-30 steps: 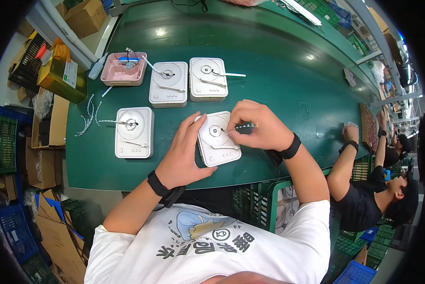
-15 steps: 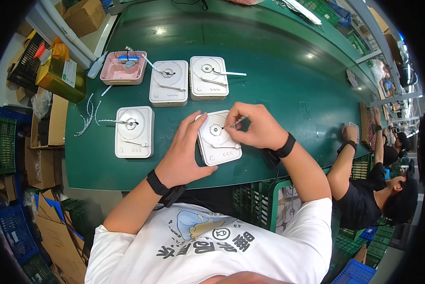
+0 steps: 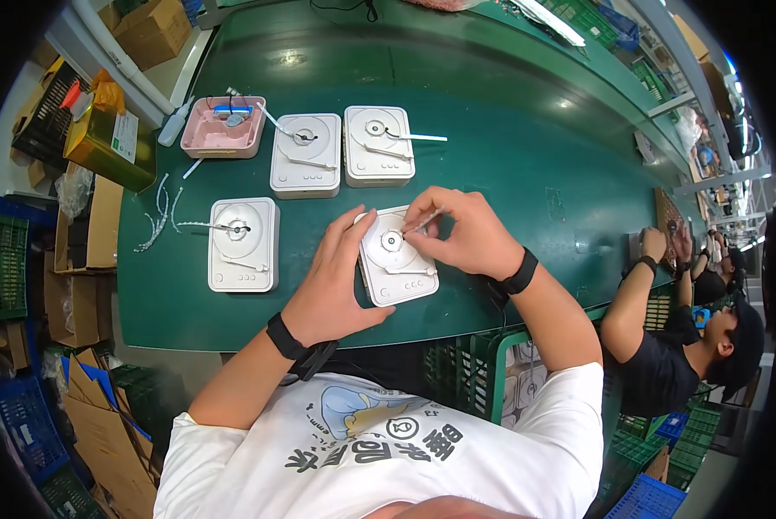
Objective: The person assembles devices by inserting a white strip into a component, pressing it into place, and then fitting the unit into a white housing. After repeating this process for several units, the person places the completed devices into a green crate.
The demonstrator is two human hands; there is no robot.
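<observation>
In front of me lies a small white record-player-shaped device [image 3: 402,270], slightly turned, with a round platter and a moulded tone arm. My left hand [image 3: 329,275] grips it, fingers along its left edge and thumb at its near edge. Above the platter, my right hand [image 3: 461,232] pinches a thin pale strip [image 3: 426,221], its tip by the hub. Fingers partly hide the strip. Three similar white devices stand nearby: one at left [image 3: 243,259], one behind [image 3: 306,177], and one further right [image 3: 379,164]. Each has a thin strip or strand at its hub.
A pink open case [image 3: 199,143] with a blue part and wires sits at the far left, near loose clear strands [image 3: 159,221]. A yellow-green can [image 3: 102,147] stands beside the green table [image 3: 491,112]. At right, a co-worker in black [image 3: 664,346] works. A green crate [image 3: 494,372] holds white devices below the edge.
My right fingers have shifted slightly at the hub, still pinching the strip. My left hand stays on the device. The co-worker's hands have come closer together.
</observation>
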